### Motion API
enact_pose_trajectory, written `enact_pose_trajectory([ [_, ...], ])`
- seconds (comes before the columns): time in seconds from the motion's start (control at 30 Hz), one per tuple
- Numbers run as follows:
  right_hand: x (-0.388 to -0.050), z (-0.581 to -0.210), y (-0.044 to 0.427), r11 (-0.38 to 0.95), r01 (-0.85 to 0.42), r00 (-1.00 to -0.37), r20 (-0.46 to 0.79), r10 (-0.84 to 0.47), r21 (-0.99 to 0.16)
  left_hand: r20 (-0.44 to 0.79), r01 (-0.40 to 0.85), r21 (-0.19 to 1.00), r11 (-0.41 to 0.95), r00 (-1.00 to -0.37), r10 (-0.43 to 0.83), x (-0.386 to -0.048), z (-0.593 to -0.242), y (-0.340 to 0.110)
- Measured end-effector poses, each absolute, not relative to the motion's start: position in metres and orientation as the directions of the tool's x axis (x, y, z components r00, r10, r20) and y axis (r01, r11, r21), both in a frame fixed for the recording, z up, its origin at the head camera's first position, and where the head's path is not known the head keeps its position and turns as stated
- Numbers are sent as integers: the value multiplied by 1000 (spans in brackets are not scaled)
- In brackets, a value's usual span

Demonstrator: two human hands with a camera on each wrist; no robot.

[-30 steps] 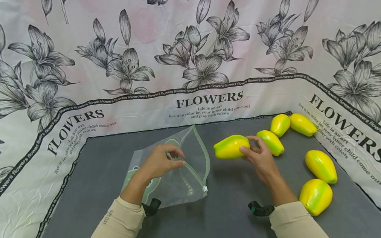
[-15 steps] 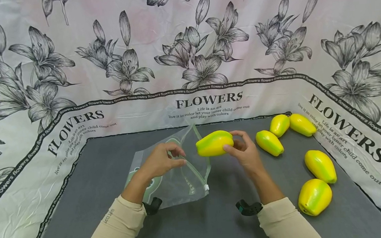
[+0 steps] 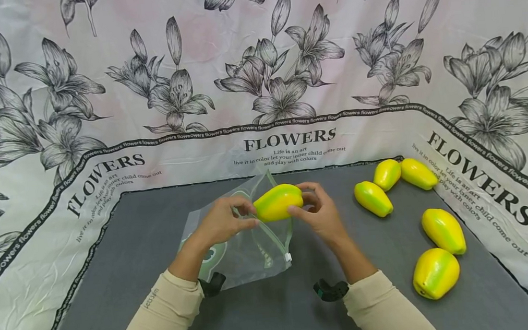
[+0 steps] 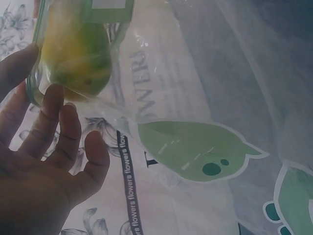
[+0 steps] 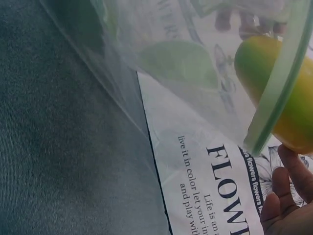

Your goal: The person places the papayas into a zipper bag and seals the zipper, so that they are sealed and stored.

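Observation:
A yellow-green papaya (image 3: 278,202) is held at its right end by my right hand (image 3: 321,215), between thumb and fingers. Its left end is at the mouth of a clear zip bag (image 3: 242,264) with green cartoon prints. My left hand (image 3: 222,222) pinches the bag's green zip edge between thumb and fingers, keeping the mouth apart. In the left wrist view the papaya (image 4: 80,61) shows through the plastic. The right wrist view has the papaya (image 5: 257,66) partly behind the green zip strip (image 5: 279,88). A white slider (image 3: 288,257) sits at the zip's near end.
Several more papayas lie at the right: one papaya (image 3: 373,198) nearest the right hand, others behind it, and a papaya (image 3: 436,273) at the near right. A grey cloth (image 3: 277,321) covers the table. Behind hangs a white flower-printed sheet (image 3: 201,97).
My right hand has carried the papaya leftward, from beside the other papayas to the bag's mouth. The left hand stays nearly still on the bag's edge.

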State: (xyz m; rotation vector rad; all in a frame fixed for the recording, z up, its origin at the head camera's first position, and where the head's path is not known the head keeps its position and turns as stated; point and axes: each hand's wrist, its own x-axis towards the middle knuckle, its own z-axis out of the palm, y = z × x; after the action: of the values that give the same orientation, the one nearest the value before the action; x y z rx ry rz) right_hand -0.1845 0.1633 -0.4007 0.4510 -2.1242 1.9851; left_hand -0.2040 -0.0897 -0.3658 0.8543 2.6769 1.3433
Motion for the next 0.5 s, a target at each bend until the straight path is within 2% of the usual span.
enact_pose_trajectory([
  [0.17,-173,-383,155,101,-370,-927,361,-98,-923,232,470,748,468,-846,480,-205,-365,-91],
  [0.5,-171,-378,146,183,-348,-936,332,-113,-919,254,468,773,429,-848,465,-204,-355,-92],
])
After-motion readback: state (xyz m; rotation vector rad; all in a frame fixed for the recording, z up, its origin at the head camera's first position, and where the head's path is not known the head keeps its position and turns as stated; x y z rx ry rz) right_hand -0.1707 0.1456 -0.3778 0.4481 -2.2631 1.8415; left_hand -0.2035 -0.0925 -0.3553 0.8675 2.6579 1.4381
